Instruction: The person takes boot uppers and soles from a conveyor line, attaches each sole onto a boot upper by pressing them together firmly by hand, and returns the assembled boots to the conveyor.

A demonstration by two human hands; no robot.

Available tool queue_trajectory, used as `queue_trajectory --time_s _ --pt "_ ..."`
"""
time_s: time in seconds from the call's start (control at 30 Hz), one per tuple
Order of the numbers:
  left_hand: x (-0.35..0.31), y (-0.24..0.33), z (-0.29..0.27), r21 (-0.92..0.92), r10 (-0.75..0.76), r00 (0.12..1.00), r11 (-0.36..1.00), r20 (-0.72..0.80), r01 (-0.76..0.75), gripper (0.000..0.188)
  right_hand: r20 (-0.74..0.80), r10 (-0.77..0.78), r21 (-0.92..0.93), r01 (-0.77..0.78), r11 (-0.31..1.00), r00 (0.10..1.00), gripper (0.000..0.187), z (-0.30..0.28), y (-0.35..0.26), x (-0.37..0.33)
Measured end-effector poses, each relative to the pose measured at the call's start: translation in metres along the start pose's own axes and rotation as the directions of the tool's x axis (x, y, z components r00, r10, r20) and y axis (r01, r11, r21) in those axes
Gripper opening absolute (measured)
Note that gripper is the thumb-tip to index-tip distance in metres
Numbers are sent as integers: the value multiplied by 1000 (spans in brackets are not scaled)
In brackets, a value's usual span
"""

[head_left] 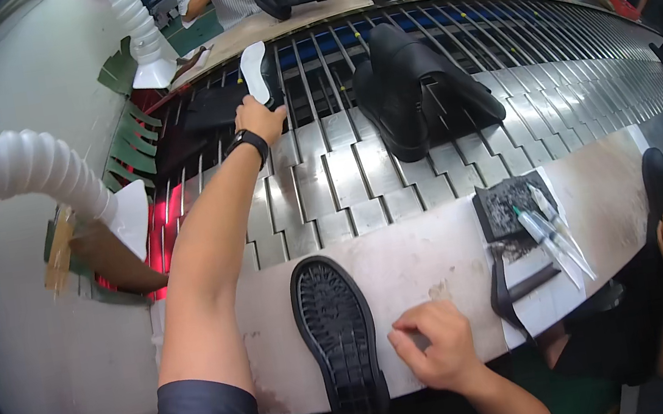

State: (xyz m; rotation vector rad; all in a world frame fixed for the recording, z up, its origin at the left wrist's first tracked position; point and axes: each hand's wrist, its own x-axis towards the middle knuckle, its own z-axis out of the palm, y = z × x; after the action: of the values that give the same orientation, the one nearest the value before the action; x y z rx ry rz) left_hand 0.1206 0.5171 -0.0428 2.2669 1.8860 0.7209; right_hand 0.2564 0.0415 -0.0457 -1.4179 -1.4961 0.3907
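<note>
My left hand (259, 121) reaches out over the conveyor, fingers bent round the near end of a black boot (271, 66). The boot's white underside faces up, and its dark upper is partly lost in shadow. On the bench before me lies a black shoe sole (333, 318), its ribbed, gridded hollow side upward. To the right of the sole, just apart from it, is my right hand (438, 345). Its fingers are curled in and nothing shows in them. More black boots (402, 102) rest on the conveyor, right of my left hand.
The slatted metal conveyor (323, 178) crosses beyond the bench (269, 302). Two white ribbed hoses (34, 170) hang at the left. A black block (511, 202), syringes (546, 235) and a dark-handled tool (503, 293) lie to the right. Other people work across the conveyor and at right.
</note>
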Motion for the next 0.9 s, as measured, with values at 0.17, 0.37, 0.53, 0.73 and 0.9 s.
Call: queue_trajectory --time_s 0.17,0.37,0.53,0.73,0.9 --pt "90 22 30 -31 -417 908 909 -33 416 119 113 19 3 -19 1000 993 19 -7 -7 11" --pt "87 18 61 -61 -485 874 871 34 487 100 45 51 48 -53 997 998 17 -10 -18 26" --pt "42 -7 25 -311 -267 931 932 -250 184 99 92 11 8 -11 1000 996 18 0 -10 17" --pt "-55 15 -94 -597 -109 854 759 -509 -259 89 37 -78 -35 79 996 996 14 6 -9 2" --pt "-204 61 -241 -832 54 858 217 -511 -510 58 76 142 218 -155 964 987 13 -3 -44 -14"
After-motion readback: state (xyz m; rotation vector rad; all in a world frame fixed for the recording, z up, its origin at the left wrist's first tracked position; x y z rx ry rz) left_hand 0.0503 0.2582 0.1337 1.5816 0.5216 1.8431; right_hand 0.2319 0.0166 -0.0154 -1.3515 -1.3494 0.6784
